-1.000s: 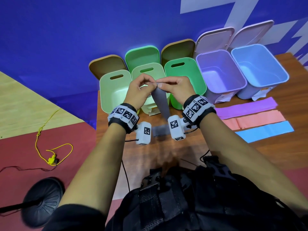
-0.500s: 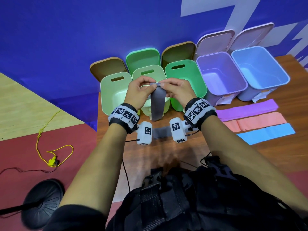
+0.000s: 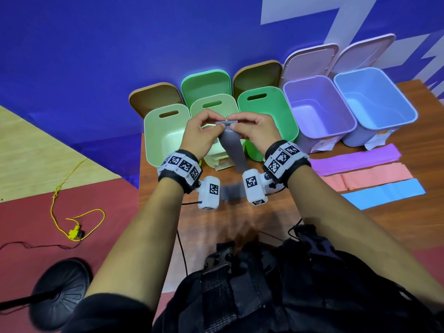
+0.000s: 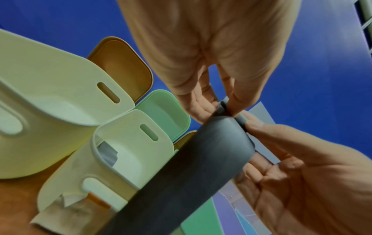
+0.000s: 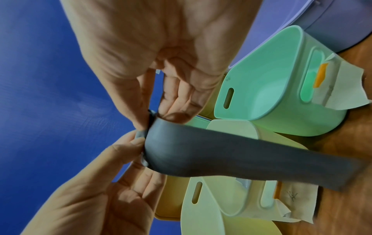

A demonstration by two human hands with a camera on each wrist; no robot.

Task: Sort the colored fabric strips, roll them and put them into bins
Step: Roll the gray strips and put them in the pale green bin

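Up above the brown wooden table [image 3: 240,219], the left hand [image 3: 199,135] and the right hand [image 3: 258,132] pinch the rolled top of a long grey fabric strip [image 3: 234,152] with curled fingers [image 4: 259,125]. Its tail hangs down toward the table. Green, purple and blue plastic bins [image 3: 374,102] stand against a blue wall [image 3: 120,44]. Purple, pink and blue strips [image 3: 374,175] lie flat at the right. A yellow cord [image 3: 72,219] lies on the red floor [image 3: 36,212].

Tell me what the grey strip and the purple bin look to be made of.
Grey strip: thin matte fabric or a rubbery sheet, hard to tell which. It hangs limp and curls smoothly into a tight roll where the left hand and right hand pinch it. Purple bin: moulded plastic, semi-matte, with rigid smooth walls and a rounded rim.
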